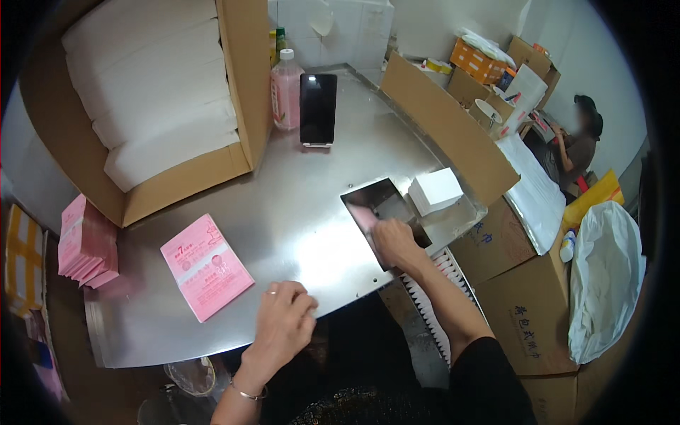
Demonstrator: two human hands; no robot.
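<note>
My right hand (397, 243) reaches into the rectangular opening (386, 195) cut in the steel table. Its fingers are closed on a pink paper packet (364, 216), blurred and partly hidden by the hand. At the front edge of the table, my left hand (285, 319) has its fingers curled in, with nothing visible in them. Beyond that hand, to its left, a stack of pink printed packets (207, 268) with a pale band lies flat. Right of the opening stands a stack of white cards or papers (435, 191).
A cardboard box (188, 180) of white paper bundles occupies the back left. More pink packets (86, 244) stand at the table's left edge. A phone (318, 110) leans upright near a pink bottle (286, 91). Cartons (524, 319) and a white bag (605, 283) are at right; a person (577, 142) sits beyond.
</note>
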